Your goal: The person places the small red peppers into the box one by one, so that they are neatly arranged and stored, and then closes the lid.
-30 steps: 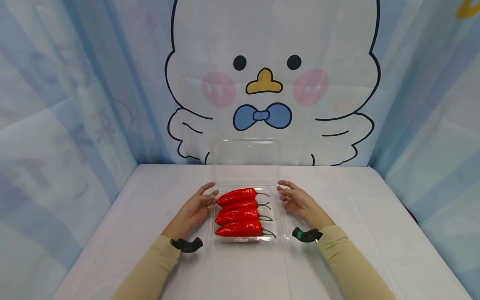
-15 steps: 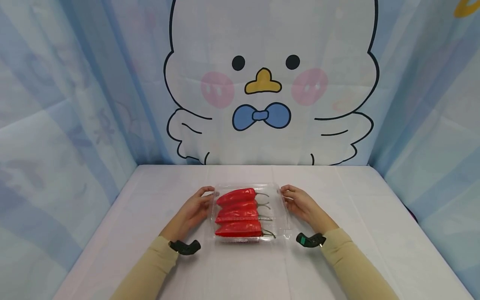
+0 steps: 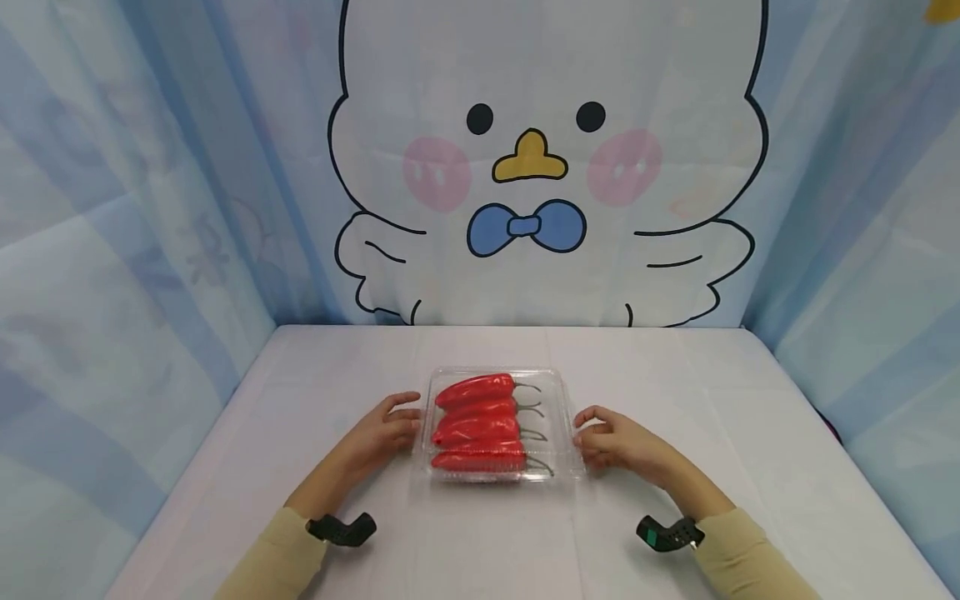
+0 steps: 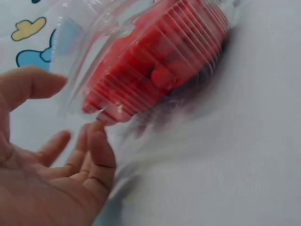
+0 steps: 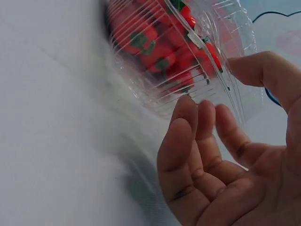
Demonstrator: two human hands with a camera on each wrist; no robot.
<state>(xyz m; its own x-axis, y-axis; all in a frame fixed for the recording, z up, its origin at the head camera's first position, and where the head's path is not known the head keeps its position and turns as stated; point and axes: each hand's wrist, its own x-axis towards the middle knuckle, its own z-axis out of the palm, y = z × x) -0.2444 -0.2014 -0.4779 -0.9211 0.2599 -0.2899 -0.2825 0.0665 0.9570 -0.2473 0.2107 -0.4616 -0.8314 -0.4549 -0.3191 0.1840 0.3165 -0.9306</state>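
Note:
A clear plastic clamshell box [image 3: 562, 429] lies on the table in the head view, with its lid [image 3: 551, 377] folded down over it. Inside, several red peppers [image 3: 480, 429] lie in a row, green stems toward the right. My left hand [image 3: 382, 433] is at the box's left side with its fingers loosely bent. On the opposite side, my right hand [image 3: 622, 442] is held near the right rim, fingers relaxed. Both wrist views show a wide gap between thumb and fingers beside the box's edge. Whether the fingertips touch the plastic is hard to tell, as is whether the lid is latched.
A white cloth covers the table [image 3: 495, 542]. Behind it hangs a curtain [image 3: 525, 283] printed with a cartoon bird, and pale blue curtains [image 3: 135, 292] close off both sides. A dark wrist mount [image 3: 341, 529] sits on each forearm.
The lid, upright behind the box a second ago, has swung down over the peppers. Both hands have since drawn back toward the near side and slightly outward, away from the box's far corners.

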